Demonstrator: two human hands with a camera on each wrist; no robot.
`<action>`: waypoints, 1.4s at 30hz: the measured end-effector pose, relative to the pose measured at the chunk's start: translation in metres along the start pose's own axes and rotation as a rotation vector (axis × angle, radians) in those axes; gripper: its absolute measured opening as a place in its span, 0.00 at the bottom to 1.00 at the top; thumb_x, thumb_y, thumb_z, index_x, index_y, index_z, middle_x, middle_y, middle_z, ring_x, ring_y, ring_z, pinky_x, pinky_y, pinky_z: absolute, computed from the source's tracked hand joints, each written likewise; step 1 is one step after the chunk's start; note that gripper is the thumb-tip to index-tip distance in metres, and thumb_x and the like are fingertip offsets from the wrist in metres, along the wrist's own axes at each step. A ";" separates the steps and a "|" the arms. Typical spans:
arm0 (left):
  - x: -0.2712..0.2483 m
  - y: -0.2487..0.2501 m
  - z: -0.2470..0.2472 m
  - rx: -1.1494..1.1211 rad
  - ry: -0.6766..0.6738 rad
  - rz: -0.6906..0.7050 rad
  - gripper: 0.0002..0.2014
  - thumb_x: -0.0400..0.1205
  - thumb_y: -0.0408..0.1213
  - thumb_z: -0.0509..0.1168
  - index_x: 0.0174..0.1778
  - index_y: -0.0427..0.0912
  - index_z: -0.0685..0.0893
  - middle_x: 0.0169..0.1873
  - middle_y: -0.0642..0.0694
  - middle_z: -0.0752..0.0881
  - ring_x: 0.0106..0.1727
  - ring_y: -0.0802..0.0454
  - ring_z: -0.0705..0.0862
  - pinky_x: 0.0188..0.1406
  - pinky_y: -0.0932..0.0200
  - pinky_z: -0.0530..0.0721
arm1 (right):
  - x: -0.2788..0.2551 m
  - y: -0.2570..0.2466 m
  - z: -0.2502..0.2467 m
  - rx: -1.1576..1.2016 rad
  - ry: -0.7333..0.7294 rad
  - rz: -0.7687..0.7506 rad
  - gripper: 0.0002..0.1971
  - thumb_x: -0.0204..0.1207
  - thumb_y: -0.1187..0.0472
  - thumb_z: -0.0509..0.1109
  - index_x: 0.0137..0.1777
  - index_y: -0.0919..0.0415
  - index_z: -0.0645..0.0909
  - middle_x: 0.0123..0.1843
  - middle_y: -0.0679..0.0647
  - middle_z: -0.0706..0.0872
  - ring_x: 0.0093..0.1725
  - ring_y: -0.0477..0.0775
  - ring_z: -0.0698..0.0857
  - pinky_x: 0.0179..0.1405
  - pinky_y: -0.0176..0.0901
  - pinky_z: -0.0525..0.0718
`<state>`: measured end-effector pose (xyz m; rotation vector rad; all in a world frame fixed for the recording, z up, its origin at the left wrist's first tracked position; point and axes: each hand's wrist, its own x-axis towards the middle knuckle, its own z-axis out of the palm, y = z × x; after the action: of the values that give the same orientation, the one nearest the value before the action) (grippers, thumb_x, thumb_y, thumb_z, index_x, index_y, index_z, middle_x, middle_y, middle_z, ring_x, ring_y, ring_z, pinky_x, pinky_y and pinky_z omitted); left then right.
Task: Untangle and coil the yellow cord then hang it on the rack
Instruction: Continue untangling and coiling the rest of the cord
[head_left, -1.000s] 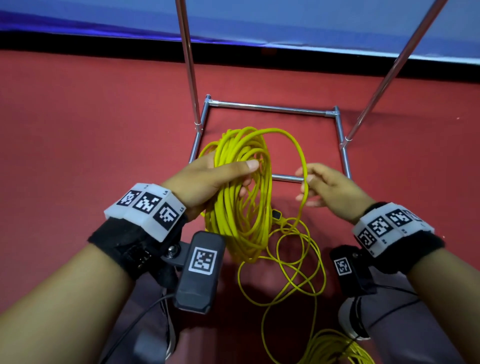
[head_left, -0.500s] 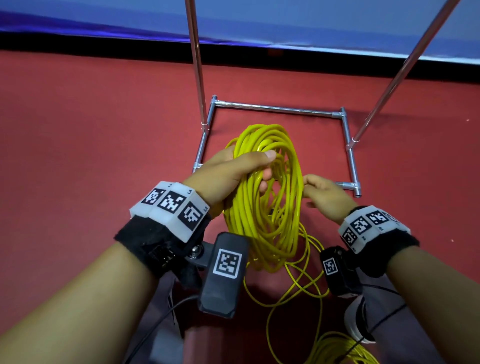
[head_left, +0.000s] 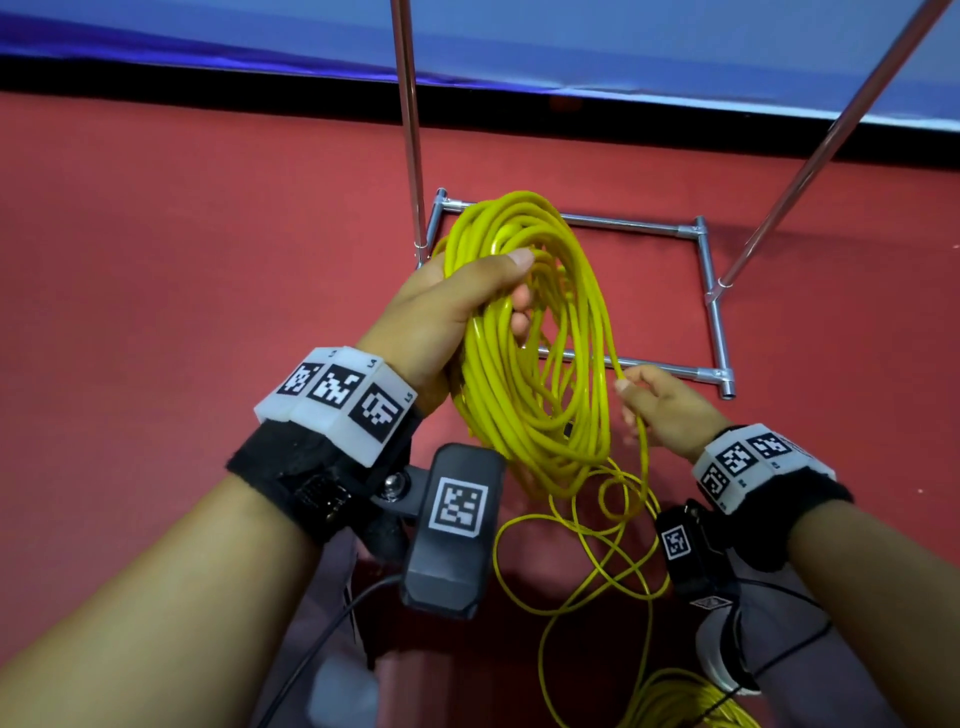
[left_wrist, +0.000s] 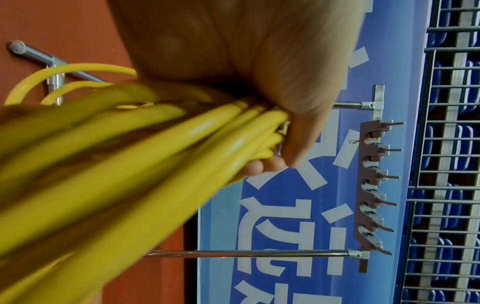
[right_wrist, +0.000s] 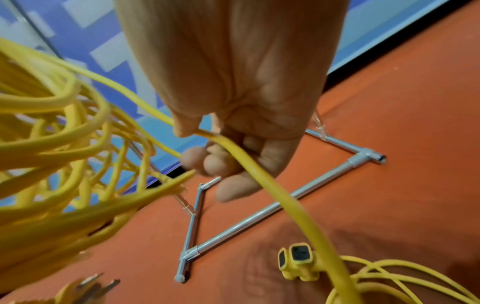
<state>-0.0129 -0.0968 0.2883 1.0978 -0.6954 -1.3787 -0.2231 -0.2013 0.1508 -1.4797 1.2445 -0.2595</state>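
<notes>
The left hand (head_left: 447, 306) grasps a thick bundle of loops of the yellow cord (head_left: 524, 332), thumb over the top, holding the coil upright above the red floor (head_left: 182, 260). The right hand (head_left: 662, 410) pinches a single strand beside the coil. Loose cord trails to the floor. The metal rack (head_left: 717, 312) stands just beyond.

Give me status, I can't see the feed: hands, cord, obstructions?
Left hand grips coiled yellow cord. Right hand pinches one strand. Loose cord on floor, uncoiled. Nothing blocking.
</notes>
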 end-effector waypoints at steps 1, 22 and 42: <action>0.000 0.001 -0.001 -0.013 0.018 0.018 0.12 0.74 0.40 0.65 0.49 0.38 0.77 0.26 0.50 0.78 0.26 0.55 0.77 0.28 0.61 0.78 | 0.000 0.002 0.000 0.052 -0.011 0.048 0.10 0.86 0.55 0.56 0.46 0.60 0.72 0.23 0.53 0.76 0.21 0.50 0.73 0.27 0.41 0.78; 0.015 -0.014 -0.006 0.193 0.300 0.262 0.32 0.63 0.48 0.76 0.56 0.28 0.78 0.36 0.39 0.80 0.33 0.48 0.80 0.33 0.53 0.82 | -0.054 -0.041 0.002 -1.084 -0.348 -0.396 0.19 0.82 0.64 0.55 0.70 0.55 0.78 0.50 0.54 0.84 0.55 0.59 0.81 0.52 0.42 0.72; 0.024 -0.033 0.006 0.147 0.237 0.204 0.21 0.72 0.40 0.71 0.53 0.28 0.79 0.35 0.37 0.79 0.30 0.50 0.82 0.30 0.57 0.82 | -0.076 -0.081 0.001 -0.335 -0.207 -0.579 0.16 0.69 0.69 0.76 0.42 0.50 0.73 0.34 0.48 0.86 0.25 0.38 0.79 0.30 0.26 0.76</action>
<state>-0.0289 -0.1164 0.2562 1.2458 -0.7211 -1.0176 -0.2107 -0.1559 0.2511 -2.0878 0.6914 -0.2786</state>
